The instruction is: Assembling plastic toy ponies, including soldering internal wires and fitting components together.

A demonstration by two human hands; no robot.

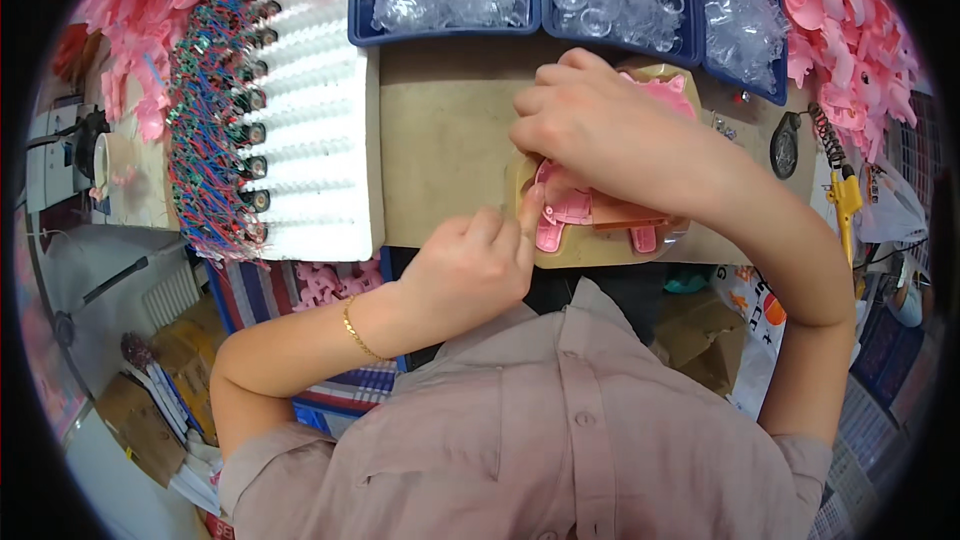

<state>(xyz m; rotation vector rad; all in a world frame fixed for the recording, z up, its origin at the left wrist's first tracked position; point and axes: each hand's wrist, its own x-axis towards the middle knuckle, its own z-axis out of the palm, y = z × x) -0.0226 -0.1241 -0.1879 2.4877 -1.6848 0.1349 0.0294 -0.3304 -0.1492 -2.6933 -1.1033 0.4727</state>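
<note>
A pink animal-shaped plastic shell [566, 208] lies with its hollow side up in a tan holder [590, 258] at the table's near edge. My left hand [475, 258] is closed at the holder's left side, a fingertip against the shell's left edge. Over the upper part of the shell bends my right hand [585, 125], fingers curled in; whatever they grip is hidden beneath the hand. A brownish flat part [625, 215] shows inside the shell below my right wrist.
White foam trays [320, 140] with wired round parts [256, 165] stand left. Blue bins [450, 32] of clear plastic pieces line the back. Pink shells [830, 15] pile up at both far corners. A black round object [786, 145] and a yellow tool [845, 202] are right.
</note>
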